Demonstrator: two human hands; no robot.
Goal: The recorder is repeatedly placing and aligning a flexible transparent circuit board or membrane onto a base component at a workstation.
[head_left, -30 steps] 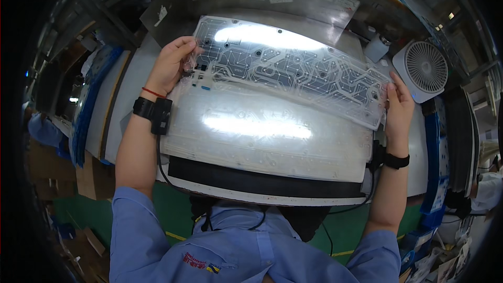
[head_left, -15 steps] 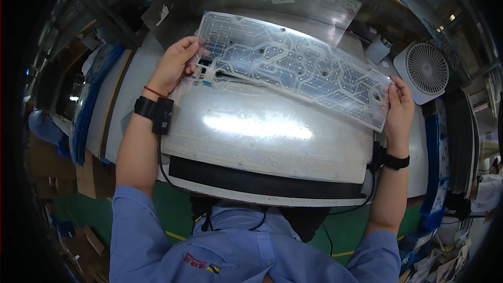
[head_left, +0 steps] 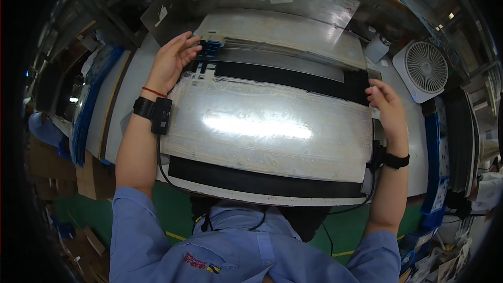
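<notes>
A near stack of translucent circuit film sheets [head_left: 267, 141] lies on the bench in front of me, with bright glare across its top. Behind it is a far stack of similar sheets [head_left: 283, 31], with dark blue tabs at its left front corner. My left hand [head_left: 173, 60] is beside those tabs, fingers apart and holding nothing. Off the right end of the gap between the stacks is my right hand [head_left: 387, 105]. Its fingers are loosely curled and apart, with no sheet in them.
A black mat [head_left: 314, 81] shows between the stacks and along the bench's front edge. At the right stand a small white fan [head_left: 422, 68] and a bottle [head_left: 377, 48]. A metal panel [head_left: 277, 0] with paper labels rises behind. Blue-edged boards [head_left: 89, 105] stand at the left.
Both hands have let go of the circuit film sheet they held up. It is no longer raised; the far stack and the gap before it now show. My right hand has moved slightly left.
</notes>
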